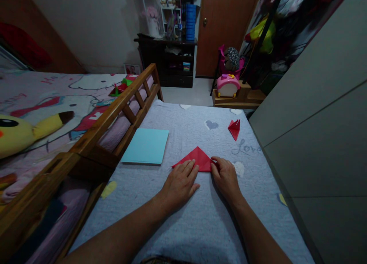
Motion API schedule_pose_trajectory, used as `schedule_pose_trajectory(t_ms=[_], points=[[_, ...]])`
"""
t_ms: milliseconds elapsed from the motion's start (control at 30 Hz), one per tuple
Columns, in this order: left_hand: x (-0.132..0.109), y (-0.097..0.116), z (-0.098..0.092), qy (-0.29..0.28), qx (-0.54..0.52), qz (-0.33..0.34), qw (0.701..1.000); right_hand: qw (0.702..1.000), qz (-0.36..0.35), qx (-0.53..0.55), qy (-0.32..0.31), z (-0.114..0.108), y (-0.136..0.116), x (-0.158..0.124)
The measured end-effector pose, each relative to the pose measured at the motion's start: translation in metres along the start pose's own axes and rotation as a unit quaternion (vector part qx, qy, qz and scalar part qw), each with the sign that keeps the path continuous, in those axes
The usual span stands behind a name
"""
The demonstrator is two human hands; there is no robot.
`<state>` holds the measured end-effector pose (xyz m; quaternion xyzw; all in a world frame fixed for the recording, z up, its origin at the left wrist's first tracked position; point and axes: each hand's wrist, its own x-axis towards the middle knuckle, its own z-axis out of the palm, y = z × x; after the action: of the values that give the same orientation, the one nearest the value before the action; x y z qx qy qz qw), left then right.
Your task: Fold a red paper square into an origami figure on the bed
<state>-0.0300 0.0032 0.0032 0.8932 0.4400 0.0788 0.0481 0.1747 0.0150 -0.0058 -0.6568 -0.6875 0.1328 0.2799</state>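
A sheet of red origami paper [202, 160], folded into a triangle with its peak pointing away from me, lies on the blue-grey bed cover. My left hand [182, 180] rests flat on its left half, fingers stretched out over the lower edge. At the right corner, my right hand [225, 176] pinches the paper between thumb and fingers. Farther off to the right is a small folded red paper piece [234, 129], touched by neither hand. To the left sits a square stack of light blue paper [146, 146].
A wooden bed rail [114, 114] runs along the left, with a second bed and a yellow plush toy [20, 136] beyond it. Pale cabinet panels [309, 114] border the right side. A dark cabinet [172, 63] and a pink toy case [228, 86] stand past the bed's far edge.
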Motion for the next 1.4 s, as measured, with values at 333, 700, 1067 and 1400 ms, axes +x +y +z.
schedule_pose_trajectory(t_ms=[333, 700, 1067, 1400], points=[[0.009, -0.001, -0.003, -0.017, -0.011, -0.013, 1.0, 0.999, -0.027, -0.014, -0.021, 0.0, 0.006, -0.003], [0.008, -0.001, -0.001, 0.001, -0.013, -0.014, 1.0, 0.999, -0.031, -0.031, -0.017, 0.001, 0.006, -0.002], [0.009, -0.003, -0.001, -0.014, -0.009, -0.004, 1.0, 0.996, -0.033, -0.086, -0.003, -0.001, -0.005, -0.005], [0.01, -0.002, -0.004, -0.021, -0.003, -0.001, 1.0, 0.977, -0.207, -0.049, -0.009, 0.001, -0.025, -0.01]])
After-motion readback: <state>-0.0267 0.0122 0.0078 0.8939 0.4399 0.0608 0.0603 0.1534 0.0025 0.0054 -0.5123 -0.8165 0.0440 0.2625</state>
